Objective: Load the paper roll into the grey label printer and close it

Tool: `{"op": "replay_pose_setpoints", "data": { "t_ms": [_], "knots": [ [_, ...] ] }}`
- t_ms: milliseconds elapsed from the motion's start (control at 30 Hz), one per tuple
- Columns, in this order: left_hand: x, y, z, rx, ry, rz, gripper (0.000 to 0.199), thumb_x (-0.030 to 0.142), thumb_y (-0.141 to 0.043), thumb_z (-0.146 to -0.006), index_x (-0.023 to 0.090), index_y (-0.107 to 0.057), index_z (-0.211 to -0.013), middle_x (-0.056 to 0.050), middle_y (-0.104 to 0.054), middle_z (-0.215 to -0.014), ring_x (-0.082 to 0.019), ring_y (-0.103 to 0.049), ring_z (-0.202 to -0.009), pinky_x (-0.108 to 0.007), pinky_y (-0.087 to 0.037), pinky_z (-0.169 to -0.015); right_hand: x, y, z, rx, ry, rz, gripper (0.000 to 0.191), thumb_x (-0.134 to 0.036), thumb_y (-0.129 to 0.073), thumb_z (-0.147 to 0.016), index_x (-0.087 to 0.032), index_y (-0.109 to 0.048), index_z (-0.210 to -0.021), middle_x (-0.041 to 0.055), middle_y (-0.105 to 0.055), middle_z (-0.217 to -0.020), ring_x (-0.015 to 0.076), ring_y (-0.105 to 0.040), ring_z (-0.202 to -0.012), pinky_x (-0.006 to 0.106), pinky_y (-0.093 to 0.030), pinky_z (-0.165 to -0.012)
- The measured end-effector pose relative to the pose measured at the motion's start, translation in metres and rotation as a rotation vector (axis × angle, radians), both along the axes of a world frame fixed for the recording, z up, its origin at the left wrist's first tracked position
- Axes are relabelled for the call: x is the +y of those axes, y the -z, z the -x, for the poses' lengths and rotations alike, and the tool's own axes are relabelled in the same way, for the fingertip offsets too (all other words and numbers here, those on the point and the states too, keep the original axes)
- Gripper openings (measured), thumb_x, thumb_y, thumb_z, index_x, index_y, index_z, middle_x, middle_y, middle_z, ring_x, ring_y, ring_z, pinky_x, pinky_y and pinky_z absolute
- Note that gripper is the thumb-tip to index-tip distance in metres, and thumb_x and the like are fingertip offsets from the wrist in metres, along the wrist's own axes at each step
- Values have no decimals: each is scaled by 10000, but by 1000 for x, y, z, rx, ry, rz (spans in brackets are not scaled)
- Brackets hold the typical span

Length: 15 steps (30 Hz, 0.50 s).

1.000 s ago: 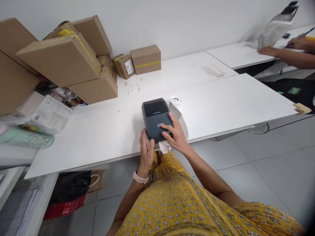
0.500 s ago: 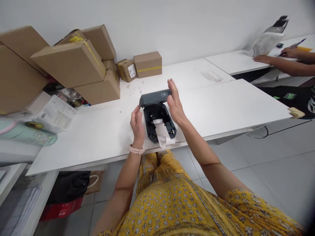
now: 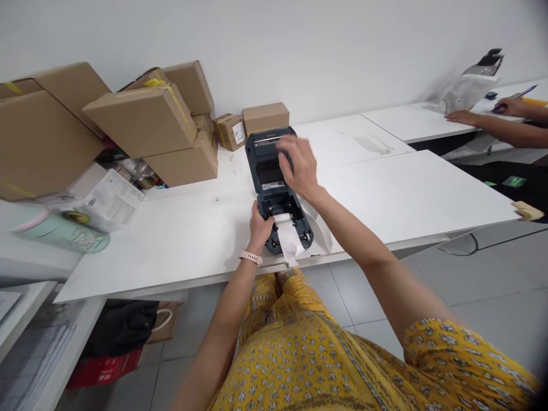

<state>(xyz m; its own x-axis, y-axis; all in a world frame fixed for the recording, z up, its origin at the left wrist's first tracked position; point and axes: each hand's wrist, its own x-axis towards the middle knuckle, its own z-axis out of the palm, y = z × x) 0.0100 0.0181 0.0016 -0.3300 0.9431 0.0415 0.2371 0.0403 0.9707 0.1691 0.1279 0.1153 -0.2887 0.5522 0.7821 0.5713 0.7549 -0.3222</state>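
A dark label printer sits at the front edge of the white table, its lid tilted far back. A small white paper roll lies inside, and its strip hangs out over the front. My left hand grips the printer's left side, thumb over the rim near the roll. Above the right part of the raised lid is my right hand, fingers spread and slightly blurred, holding nothing.
Cardboard boxes are stacked at the left, beside a white box and a mint bottle. Two small boxes stand against the wall. At the far right, another person's hands rest on a table, one holding a pen.
The lid has swung back from a half-raised position. My left hand has taken hold of the printer's side; my right hand has come over the lid.
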Motion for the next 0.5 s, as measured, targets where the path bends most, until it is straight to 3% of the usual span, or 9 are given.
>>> {"op": "replay_pose_setpoints", "data": {
  "t_ms": [100, 167, 233, 367, 500],
  "knots": [
    [-1, 0, -2, 23, -29, 27, 937, 109, -749, -716, 220, -413, -1584, -153, -590, -1561, -344, -563, -1444, -522, -389, -1252, -32, 32, -8, -323, -129, 172, 328, -190, -473, -1007, -212, -781, -1120, 98, -803, -1148, 273, -735, -1091, 460, -542, -1075],
    [-1, -2, -3, 38, -32, 36, 936, 100, -732, -718, 183, -406, -1592, -174, -583, -1563, -347, -572, -1433, -504, -406, -1236, -41, 52, -9, -544, -167, 255, 303, -96, -574, -893, -200, -818, -1039, 93, -835, -1021, 257, -765, -996, 450, -499, -1129],
    [-3, -6, -4, 47, -39, 53, 941, 102, -723, -726, 136, -388, -1605, -201, -580, -1561, -356, -588, -1416, -496, -422, -1218, -42, 63, -5, -716, -155, 259, 310, -68, -639, -823, -196, -836, -1026, 93, -842, -934, 261, -770, -1018, 479, -388, -1235],
    [-9, -15, -3, 100, -56, 113, 888, 97, -673, -772, 145, -392, -1613, -176, -625, -1533, -335, -622, -1387, -471, -445, -1192, -41, 63, 9, -960, -167, 349, 268, -113, -630, -879, -203, -838, -1022, 86, -835, -867, 261, -781, -1020, 525, -223, -1307],
    [-14, -21, -2, 183, -67, 119, 845, 31, -590, -783, 227, -439, -1592, -72, -701, -1464, -261, -628, -1395, -400, -465, -1176, -44, 52, 20, -1096, -253, 527, 368, -91, -563, -927, -150, -783, -1215, 154, -836, -1048, 300, -777, -1097, 538, -282, -1273]
  ]
}}
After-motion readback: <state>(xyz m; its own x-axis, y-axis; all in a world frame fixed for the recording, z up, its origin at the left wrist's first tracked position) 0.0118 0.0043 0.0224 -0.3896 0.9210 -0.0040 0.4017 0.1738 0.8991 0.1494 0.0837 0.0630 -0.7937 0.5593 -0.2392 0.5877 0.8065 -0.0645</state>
